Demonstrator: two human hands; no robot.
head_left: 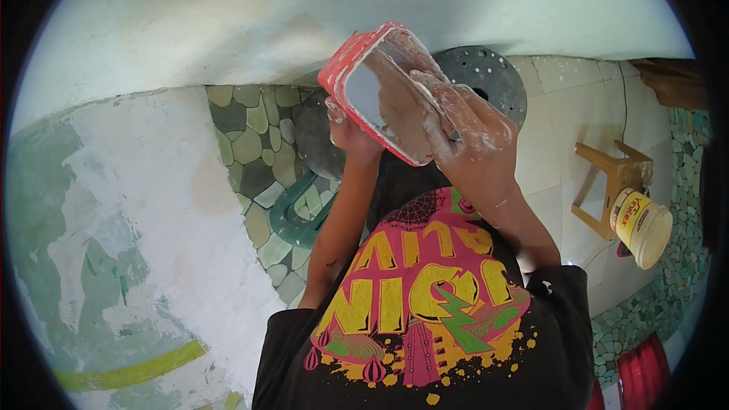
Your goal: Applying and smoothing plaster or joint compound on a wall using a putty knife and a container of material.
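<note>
A red rectangular container (339,71) with a pale smeared rim and grey-brown paste is raised in the upper middle, tilted. My left hand (345,127) grips its lower left side from beneath. My right hand (474,133), spattered with white paste, has its fingers curled over the container's right part, touching it; whatever is between those fingers is too hidden to make out. Both forearms come up either side of my dark printed T-shirt (425,296).
A pale wall (228,15) runs ahead. A speckled dark round plate (493,80) and green curved object (292,216) lie on the floor. At right are a tan plastic stool (604,182), yellow bucket (638,228) and red item (644,368). A painted surface (152,220) fills the left.
</note>
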